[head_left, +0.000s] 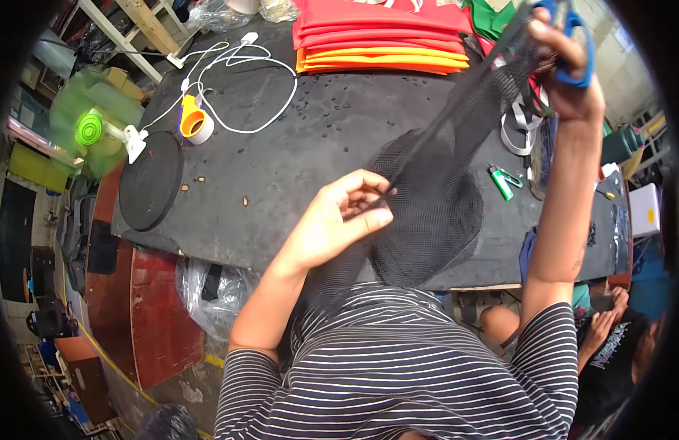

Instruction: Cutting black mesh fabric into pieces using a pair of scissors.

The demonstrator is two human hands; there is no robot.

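At centre, the left hand [328,224] pinches black mesh fabric [434,220]; upper right, the right hand [572,88] clasps its end and blue-handled scissors [588,55], likely to hold it taut.

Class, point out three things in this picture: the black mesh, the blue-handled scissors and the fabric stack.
Black mesh [433,227]: head view, on its wide lower part.
Blue-handled scissors [589,61]: head view, on a handle loop.
Fabric stack [383,45]: head view, on its layered front side.

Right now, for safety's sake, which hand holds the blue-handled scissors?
The right hand has the blue-handled scissors; the left hand pinches only black mesh.
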